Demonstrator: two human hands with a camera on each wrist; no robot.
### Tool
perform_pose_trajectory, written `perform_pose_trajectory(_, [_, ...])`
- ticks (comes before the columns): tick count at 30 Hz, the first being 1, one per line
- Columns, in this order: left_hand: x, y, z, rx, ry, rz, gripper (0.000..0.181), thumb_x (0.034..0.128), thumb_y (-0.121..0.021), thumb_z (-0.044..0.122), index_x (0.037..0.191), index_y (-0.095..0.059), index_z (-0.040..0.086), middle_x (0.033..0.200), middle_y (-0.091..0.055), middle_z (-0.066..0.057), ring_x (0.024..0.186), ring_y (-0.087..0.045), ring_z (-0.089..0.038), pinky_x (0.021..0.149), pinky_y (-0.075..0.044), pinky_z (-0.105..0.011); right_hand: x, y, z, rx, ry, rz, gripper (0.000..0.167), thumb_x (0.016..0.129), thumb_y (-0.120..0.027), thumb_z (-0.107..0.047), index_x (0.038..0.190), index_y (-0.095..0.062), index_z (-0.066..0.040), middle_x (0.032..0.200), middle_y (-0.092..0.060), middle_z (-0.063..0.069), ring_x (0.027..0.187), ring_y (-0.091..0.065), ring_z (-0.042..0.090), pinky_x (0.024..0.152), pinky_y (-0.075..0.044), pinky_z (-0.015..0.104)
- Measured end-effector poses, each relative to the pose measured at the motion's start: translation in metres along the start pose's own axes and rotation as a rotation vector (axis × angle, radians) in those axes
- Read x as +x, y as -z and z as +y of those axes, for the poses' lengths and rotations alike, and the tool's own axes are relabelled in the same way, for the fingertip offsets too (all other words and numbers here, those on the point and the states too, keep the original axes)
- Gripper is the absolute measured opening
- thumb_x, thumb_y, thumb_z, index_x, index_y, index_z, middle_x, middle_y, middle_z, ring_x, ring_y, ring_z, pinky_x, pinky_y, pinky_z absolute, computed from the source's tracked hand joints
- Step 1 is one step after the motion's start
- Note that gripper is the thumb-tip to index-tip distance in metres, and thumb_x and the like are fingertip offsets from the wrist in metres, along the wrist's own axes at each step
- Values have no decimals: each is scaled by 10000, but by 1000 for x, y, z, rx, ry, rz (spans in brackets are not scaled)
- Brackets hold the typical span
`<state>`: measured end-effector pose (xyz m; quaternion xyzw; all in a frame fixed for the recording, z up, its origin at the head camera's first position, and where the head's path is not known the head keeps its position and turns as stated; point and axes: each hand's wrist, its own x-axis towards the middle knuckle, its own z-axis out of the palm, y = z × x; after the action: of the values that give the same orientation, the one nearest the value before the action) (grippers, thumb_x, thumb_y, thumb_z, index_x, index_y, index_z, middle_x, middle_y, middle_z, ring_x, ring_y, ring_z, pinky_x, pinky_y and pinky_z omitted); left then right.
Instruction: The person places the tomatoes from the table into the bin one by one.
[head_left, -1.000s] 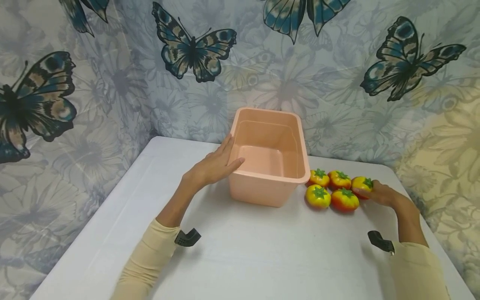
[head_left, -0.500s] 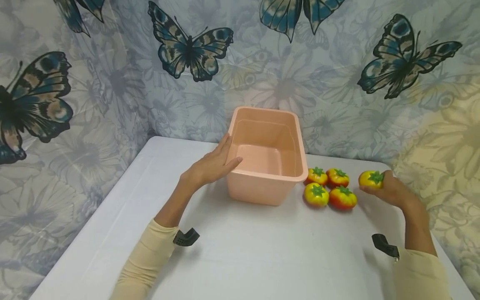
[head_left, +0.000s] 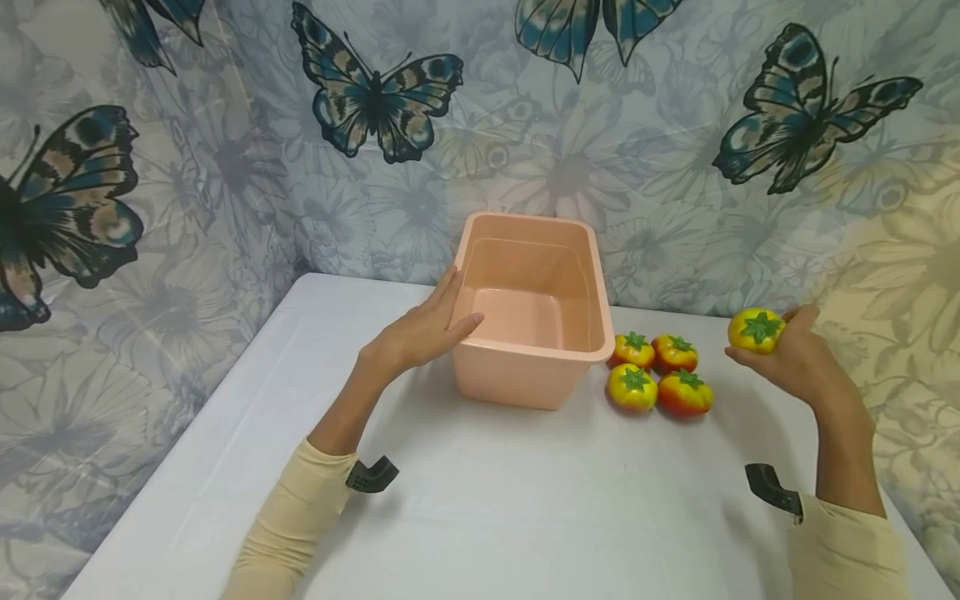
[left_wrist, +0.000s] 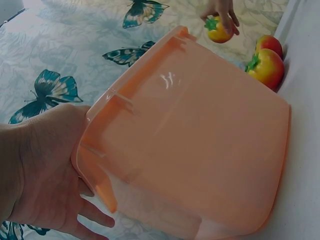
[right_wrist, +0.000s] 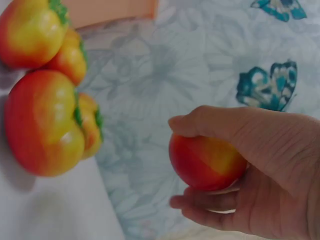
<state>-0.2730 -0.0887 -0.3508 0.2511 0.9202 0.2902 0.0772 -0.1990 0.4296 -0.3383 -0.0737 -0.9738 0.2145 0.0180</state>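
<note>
A peach-coloured plastic bin (head_left: 517, 379) stands at the back of the white table, tilted open side toward the head camera. My left hand (head_left: 420, 333) rests on its left front corner, fingers straight along the rim and thumb over the edge. My right hand (head_left: 806, 358) holds a yellow-and-red tomato (head_left: 756, 331) with a green star-shaped top, raised above the table. In the right wrist view, thumb and fingers lie on opposite sides of this tomato (right_wrist: 207, 162). Several like tomatoes, among them a redder one (head_left: 686, 395), sit grouped right of the bin.
The white table (head_left: 555, 500) reaches forward to the person. A butterfly-patterned cloth (head_left: 645, 167) hangs behind and at both sides. Dark wrist-worn devices, one on the left sleeve (head_left: 372, 475) and one on the right (head_left: 772, 490), stick out over the table.
The right hand has lifted one tomato off the group and carried it up and to the right. The left hand and the bin have stayed in place.
</note>
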Motion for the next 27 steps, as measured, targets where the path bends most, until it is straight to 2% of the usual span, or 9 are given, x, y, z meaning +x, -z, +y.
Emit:
perform_pose_trajectory(3, [0, 0, 0, -1, 3, 0, 934, 1054, -339, 667, 1679, 109, 137, 1778, 157, -44, 1648, -111, -312, 1321, -225, -504, -1, 1, -9, 28, 41, 54, 1024, 950, -724, -299, 1475, 4, 194, 1088, -482, 491, 839, -591, 529, 641, -526, 371])
perform_pose_trajectory(7, [0, 0, 0, -5, 1, 1, 933, 1056, -342, 663, 1680, 106, 134, 1777, 160, -41, 1651, -99, -301, 1325, -215, -498, -3, 3, -20, 13, 99, 84, 1070, 948, -732, -274, 1580, 23, 145, 1202, -483, 510, 919, -591, 591, 671, -586, 541])
perform_pose_trajectory(10, [0, 0, 0, -7, -1, 2, 933, 1057, -342, 661, 1680, 102, 127, 1775, 168, -30, 1654, -79, -284, 1330, -202, -487, -5, 4, -28, -8, 139, 106, 1010, 950, -741, -298, 1593, -99, 142, 1260, -492, 467, 978, -579, 585, 744, -584, 614])
perform_pose_trajectory(14, [0, 1, 0, -5, -3, 1, 932, 1058, -340, 658, 1679, 103, 122, 1774, 168, -35, 1657, -59, -277, 1331, -196, -489, -10, 3, -40, 2, 145, 157, 943, 933, -765, -375, 1538, -259, 141, 1249, -535, 426, 981, -588, 548, 647, -545, 365])
perform_pose_trajectory(17, [-1, 1, 0, -4, 1, -2, 932, 1058, -342, 657, 1678, 107, 125, 1774, 170, -35, 1657, -57, -276, 1330, -199, -489, -12, 5, -50, 24, 117, 173, 997, 913, -773, -458, 1534, -259, 128, 1234, -545, 431, 950, -607, 537, 596, -453, 226])
perform_pose_trajectory(20, [0, 1, 0, -7, -5, -2, 932, 1061, -344, 651, 1677, 110, 120, 1773, 172, -37, 1657, -60, -280, 1328, -204, -491, -14, 5, -58, 51, 99, 176, 1033, 890, -782, -508, 1518, -253, 120, 1205, -547, 424, 906, -614, 506, 573, -459, 226])
perform_pose_trajectory(27, [0, 1, 0, -16, -9, -1, 934, 1059, -343, 652, 1678, 107, 117, 1774, 167, -52, 1656, -66, -288, 1327, -209, -489, -11, -1, -71, 106, 108, 171, 1043, 888, -785, -488, 1496, -175, 98, 1148, -531, 392, 835, -614, 423, 548, -467, 210])
